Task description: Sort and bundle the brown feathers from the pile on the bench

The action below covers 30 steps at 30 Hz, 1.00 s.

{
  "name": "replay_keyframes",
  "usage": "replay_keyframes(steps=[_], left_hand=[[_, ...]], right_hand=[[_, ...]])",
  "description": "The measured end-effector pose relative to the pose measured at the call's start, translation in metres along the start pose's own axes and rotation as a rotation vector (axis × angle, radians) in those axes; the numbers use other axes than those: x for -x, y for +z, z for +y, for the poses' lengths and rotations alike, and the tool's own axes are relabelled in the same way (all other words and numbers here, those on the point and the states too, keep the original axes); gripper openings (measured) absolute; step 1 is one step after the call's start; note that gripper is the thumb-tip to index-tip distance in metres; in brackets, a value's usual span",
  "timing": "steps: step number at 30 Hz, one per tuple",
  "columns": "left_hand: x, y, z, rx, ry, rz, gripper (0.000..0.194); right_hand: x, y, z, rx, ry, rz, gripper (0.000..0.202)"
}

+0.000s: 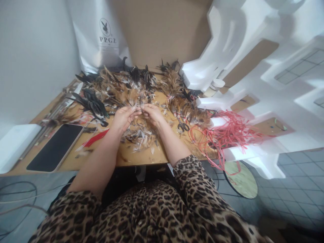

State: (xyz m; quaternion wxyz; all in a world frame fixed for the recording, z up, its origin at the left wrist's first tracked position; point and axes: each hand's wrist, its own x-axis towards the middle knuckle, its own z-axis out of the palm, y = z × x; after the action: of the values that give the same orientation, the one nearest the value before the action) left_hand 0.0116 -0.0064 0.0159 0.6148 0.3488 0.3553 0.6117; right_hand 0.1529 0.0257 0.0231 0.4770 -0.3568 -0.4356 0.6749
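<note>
My left hand point(124, 117) and my right hand point(153, 114) meet above the middle of the table, both closed in a pinch with fingertips almost touching. Small feathers point(138, 104) sit between the fingertips; their exact number is hidden. Just beyond the fingers lies a heap of brown feathers point(126, 94). Loose feather scraps point(141, 136) are scattered on the table beneath my wrists. A bundle of dark, glossy feathers point(92, 103) rests to the left of my left hand. Right of my right hand, bundled brown feathers point(186, 109) lie near black-handled scissors point(183, 127).
A phone point(55, 148) and a white box point(17, 143) lie at the left, with red strips point(97, 137) nearby. Pink ties point(230, 131) hang over white foam point(273, 111) at the right. A silver-white bag point(101, 37) stands behind. A round stool point(240, 179) is below.
</note>
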Motion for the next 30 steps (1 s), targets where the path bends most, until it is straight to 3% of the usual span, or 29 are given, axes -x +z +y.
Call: replay_keyframes(steps=[7,18,30], left_hand=[[-0.003,-0.002,-0.001,0.046,-0.163,0.05,0.012],[-0.002,0.001,-0.004,0.026,-0.181,0.019,0.012],[-0.003,0.001,-0.008,-0.187,-0.089,0.053,0.015]], right_hand=[[-0.001,0.002,0.004,0.111,-0.064,0.041,0.032],[-0.003,0.004,0.013,0.127,-0.138,0.042,0.028],[-0.004,0.003,0.013,0.177,-0.136,0.1,0.033]])
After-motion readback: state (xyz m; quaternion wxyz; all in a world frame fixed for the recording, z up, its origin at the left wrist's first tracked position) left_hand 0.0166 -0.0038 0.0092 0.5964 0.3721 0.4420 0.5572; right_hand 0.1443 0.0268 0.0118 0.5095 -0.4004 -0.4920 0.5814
